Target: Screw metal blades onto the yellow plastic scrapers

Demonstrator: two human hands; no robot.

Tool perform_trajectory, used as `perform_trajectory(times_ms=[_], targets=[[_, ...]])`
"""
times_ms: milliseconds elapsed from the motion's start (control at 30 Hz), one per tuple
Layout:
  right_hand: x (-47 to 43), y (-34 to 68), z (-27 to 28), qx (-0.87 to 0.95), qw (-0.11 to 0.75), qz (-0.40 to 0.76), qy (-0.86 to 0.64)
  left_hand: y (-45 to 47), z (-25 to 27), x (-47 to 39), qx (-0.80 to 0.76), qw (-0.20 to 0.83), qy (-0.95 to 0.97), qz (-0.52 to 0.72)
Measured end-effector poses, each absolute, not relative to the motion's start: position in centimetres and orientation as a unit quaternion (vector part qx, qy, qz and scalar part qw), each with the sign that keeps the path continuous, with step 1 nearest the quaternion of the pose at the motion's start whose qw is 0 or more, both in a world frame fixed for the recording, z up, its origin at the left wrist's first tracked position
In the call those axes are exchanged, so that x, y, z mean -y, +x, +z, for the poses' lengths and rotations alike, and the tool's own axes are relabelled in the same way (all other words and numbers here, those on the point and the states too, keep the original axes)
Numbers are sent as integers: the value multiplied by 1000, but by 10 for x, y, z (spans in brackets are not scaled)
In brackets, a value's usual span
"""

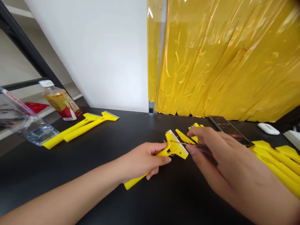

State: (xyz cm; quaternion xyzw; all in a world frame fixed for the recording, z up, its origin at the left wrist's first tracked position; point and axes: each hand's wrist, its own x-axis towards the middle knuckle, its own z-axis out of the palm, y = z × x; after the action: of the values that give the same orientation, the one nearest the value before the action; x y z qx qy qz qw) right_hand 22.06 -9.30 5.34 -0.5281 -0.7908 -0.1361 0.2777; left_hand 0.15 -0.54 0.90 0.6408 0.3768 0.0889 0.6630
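My left hand (146, 157) is closed round the neck of a yellow scraper (177, 147), whose handle end pokes out below my palm. A pale blade edge and two screws show on its head. Between the fingers of my right hand (217, 156) is a screwdriver (202, 148), its handle partly hidden. The thin shaft points left across the scraper head, with its tip at the upper screw. Just behind the head lies a loose yellow plate (185, 136). More small yellow pieces (196, 125) are partly covered by my right fingers.
Two yellow scrapers (82, 126) lie at the left, near a drink bottle (61, 101) and a clear plastic bottle (35, 131). Several yellow scraper handles (278, 159) are piled at the right. A phone (229, 129) and a white case (268, 128) lie behind them, before yellow film (222, 62).
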Motion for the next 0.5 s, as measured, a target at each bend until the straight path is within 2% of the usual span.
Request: perform_trajectory(times_ms=[200, 400, 500], targets=[[90, 221, 56, 734, 289, -21, -614, 2, 11, 1, -350, 699, 618, 87], [72, 214, 75, 753, 243, -74, -607, 0, 12, -2, -342, 732, 583, 85], [61, 203, 90, 749, 212, -63, -624, -1, 12, -3, -337, 754, 556, 99]])
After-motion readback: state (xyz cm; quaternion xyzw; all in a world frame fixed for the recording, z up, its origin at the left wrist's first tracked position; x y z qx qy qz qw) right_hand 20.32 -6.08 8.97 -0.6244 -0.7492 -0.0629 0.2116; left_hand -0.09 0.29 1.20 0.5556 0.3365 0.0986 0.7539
